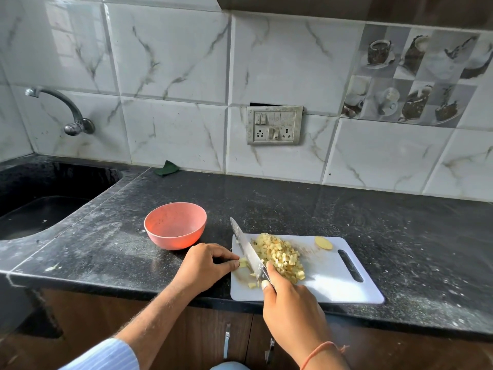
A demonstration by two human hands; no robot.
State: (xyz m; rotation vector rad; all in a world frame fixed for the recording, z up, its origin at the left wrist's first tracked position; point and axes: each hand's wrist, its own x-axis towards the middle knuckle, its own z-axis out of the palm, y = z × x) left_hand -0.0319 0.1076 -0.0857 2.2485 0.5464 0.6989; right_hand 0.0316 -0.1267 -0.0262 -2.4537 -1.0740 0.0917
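A white cutting board (336,279) lies on the black counter near its front edge. On it sits a heap of small yellow diced pieces (280,256) and one round slice (323,243) at the far side. My right hand (290,308) grips the handle of a large knife (246,247), its blade angled across the board's left part with the tip pointing away. My left hand (206,264) pinches a small yellow piece (242,262) at the board's left edge, right beside the blade. A few loose cubes lie by the blade's heel.
An empty pink bowl (175,225) stands left of the board. A dark sink (40,198) with a wall tap (64,110) is at the far left. A green scrub pad (166,169) lies by the tiled wall. A switch panel (274,125) is on the wall.
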